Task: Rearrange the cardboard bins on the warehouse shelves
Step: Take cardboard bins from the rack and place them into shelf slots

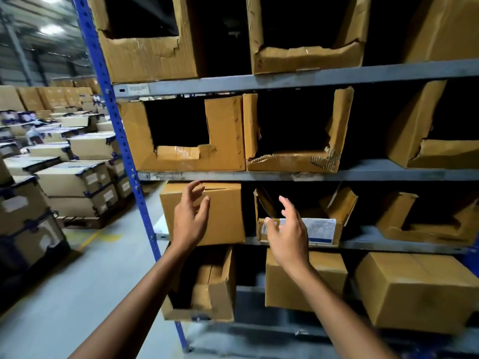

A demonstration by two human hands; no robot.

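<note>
A closed cardboard box [223, 211] stands at the left end of the third shelf. My left hand [190, 216] hovers in front of its face, fingers spread and relaxed, holding nothing. To its right a torn open bin [334, 211] with a white label on its front sits on the same shelf. My right hand [287, 234] is raised before that bin's left front corner, fingers loose, empty. Torn cut-out bins [225, 141] fill the shelf above, and more cardboard boxes [414, 288] sit below.
A blue upright post [121, 141] frames the rack's left side, and grey shelf beams [285, 174] run across. Stacked cartons on pallets [75, 177] stand to the left across a grey floor aisle [77, 294].
</note>
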